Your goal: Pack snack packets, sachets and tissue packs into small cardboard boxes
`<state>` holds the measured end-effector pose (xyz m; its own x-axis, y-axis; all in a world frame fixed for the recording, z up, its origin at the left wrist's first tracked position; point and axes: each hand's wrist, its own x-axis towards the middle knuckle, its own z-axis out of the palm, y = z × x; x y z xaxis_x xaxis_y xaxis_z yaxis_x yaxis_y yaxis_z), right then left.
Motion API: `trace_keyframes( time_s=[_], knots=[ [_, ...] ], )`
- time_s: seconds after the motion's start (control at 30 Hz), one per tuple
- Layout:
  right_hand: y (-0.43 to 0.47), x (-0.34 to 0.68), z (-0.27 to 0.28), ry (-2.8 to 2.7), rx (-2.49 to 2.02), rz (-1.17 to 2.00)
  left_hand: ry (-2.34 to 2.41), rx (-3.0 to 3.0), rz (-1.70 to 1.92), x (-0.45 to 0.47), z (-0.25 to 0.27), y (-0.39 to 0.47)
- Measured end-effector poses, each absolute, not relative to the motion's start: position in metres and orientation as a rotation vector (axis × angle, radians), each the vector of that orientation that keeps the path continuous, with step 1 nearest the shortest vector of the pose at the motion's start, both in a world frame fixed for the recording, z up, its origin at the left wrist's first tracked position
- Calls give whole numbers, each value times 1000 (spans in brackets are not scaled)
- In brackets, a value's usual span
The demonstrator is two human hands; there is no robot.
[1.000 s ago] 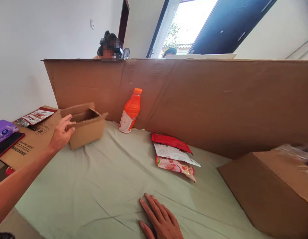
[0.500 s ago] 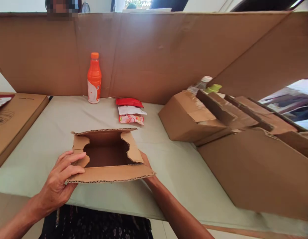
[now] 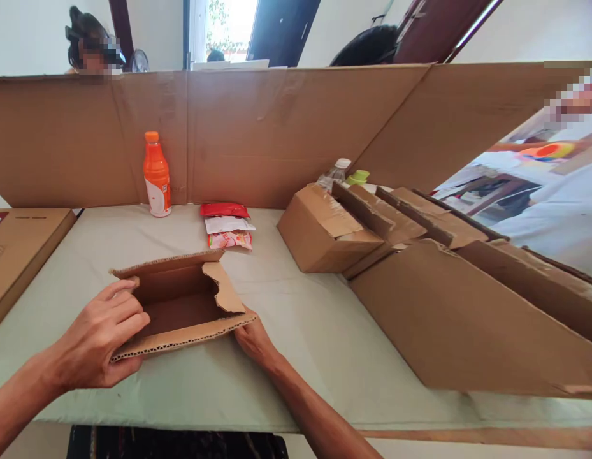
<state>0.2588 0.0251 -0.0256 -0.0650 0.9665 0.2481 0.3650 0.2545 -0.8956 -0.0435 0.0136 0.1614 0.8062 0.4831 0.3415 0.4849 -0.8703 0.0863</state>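
A small cardboard box (image 3: 229, 290) with its top flaps up stands tilted between my hands, and its inside looks bare. My left hand (image 3: 111, 331) grips the left side, fingers bent over the rim and the thumb under the front flap. On the right side my right hand (image 3: 252, 335) holds the box from outside, its fingertips hidden behind the wall. Beyond the box lie a red packet (image 3: 223, 210), a white packet (image 3: 227, 224) and a pink patterned packet (image 3: 230, 240) in a row. An orange bottle (image 3: 155, 175) stands upright behind them to the left.
Several open cardboard boxes (image 3: 458, 325) fill the right side, with a clear bottle (image 3: 338, 171) and a green item (image 3: 359, 176) behind. A flat carton (image 3: 28, 255) lies at the left edge. A cardboard partition (image 3: 276, 140) closes off the back; people are beyond it.
My left fingers have bent further over the box's left side, and the left flap has been pushed down or inward. The view has shifted upward and to the right.
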Motion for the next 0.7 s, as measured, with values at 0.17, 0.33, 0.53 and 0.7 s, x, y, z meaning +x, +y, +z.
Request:
trace_keyframes(
  time_s=[0.17, 0.33, 0.53, 0.7],
  knots=[
    [25, 266, -22, -1598, -1227, 923, -853, -2589, -727, -54, 139, -13],
    [32, 292, 38, -1544, -1279, 901, -903, -2583, -829, -64, 128, -19],
    [42, 270, 169, -2027, -960, 675, -746, -2739, -829, -63, 128, -11],
    [65, 209, 201, -2911, -835, 486, -821, -2640, -863, -65, 128, -13]
  ],
)
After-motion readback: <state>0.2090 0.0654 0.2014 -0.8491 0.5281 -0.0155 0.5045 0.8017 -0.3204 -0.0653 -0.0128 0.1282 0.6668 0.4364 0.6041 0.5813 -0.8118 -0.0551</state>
